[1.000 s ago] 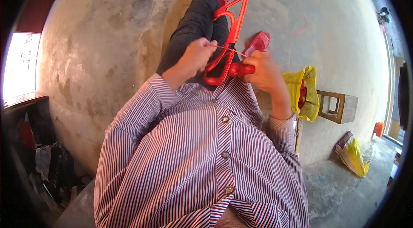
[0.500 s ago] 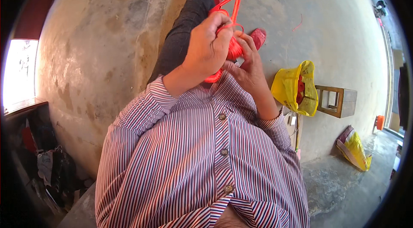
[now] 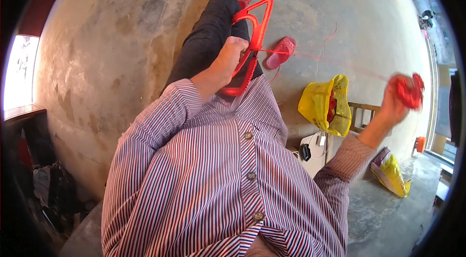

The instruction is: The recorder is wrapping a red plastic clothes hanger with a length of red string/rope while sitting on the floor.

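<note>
My left hand [image 3: 228,60] grips a red hanger-shaped frame [image 3: 253,33] wrapped in red yarn, held over my outstretched dark-trousered leg [image 3: 206,43]. My right hand [image 3: 398,101] is flung far out to the right, shut on a ball of red yarn [image 3: 407,89]. A thin red strand [image 3: 330,59] runs taut from the frame to that ball.
A red sandal [image 3: 281,52] lies on the concrete floor beside my leg. A yellow plastic bag [image 3: 325,104] with red yarn inside sits near a small wooden stool [image 3: 361,114]. Another yellow bag [image 3: 391,174] lies further right. A white box with a cable [image 3: 313,148] is close by.
My right hand left the frame and swung out to the right, drawing the yarn strand out. The left hand stayed on the frame.
</note>
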Demonstrator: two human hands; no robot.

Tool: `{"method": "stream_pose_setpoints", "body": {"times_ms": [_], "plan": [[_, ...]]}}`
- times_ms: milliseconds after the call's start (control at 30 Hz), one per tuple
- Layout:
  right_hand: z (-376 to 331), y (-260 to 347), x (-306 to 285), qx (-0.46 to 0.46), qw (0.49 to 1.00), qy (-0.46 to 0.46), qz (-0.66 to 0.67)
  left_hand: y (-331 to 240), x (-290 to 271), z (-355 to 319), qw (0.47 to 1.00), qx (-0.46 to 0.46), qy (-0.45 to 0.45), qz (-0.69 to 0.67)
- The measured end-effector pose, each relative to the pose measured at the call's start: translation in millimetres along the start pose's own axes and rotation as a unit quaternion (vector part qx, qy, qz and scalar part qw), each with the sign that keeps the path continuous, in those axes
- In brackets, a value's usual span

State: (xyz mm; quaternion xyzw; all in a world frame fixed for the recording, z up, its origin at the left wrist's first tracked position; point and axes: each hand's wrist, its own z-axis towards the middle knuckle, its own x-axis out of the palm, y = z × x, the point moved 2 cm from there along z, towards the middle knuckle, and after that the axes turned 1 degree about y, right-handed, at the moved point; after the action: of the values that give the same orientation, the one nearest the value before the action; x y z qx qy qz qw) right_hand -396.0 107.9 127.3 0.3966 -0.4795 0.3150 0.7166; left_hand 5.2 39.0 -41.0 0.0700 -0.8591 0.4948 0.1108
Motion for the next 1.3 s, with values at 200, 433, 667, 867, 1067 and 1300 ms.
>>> {"method": "stream_pose_setpoints", "body": {"times_ms": [200, 433, 667, 867, 1067, 1300], "plan": [[-67, 44, 31, 0.068, 0.995, 0.015, 0.069, 8, 3, 12, 0.995, -0.08, 0.065, 0.016], [-107, 134, -47, -0.049, 0.996, -0.032, -0.063, 23, -8, 23, 0.99, -0.08, 0.118, -0.001], [-123, -9, -110, 0.13, 0.988, -0.029, -0.081, 6, -13, 8, 0.99, 0.091, 0.035, 0.103], [-194, -191, -112, 0.386, 0.911, -0.076, -0.124, -34, 33, -94, 0.762, 0.454, 0.194, 0.419], [-157, -218, -49, 0.524, 0.781, 0.067, -0.334, -59, 13, -85, 0.952, 0.004, 0.226, -0.205], [-76, -239, -109, 0.438, 0.753, 0.11, -0.479, -98, -51, -40, 0.742, 0.378, 0.208, 0.513]]}}
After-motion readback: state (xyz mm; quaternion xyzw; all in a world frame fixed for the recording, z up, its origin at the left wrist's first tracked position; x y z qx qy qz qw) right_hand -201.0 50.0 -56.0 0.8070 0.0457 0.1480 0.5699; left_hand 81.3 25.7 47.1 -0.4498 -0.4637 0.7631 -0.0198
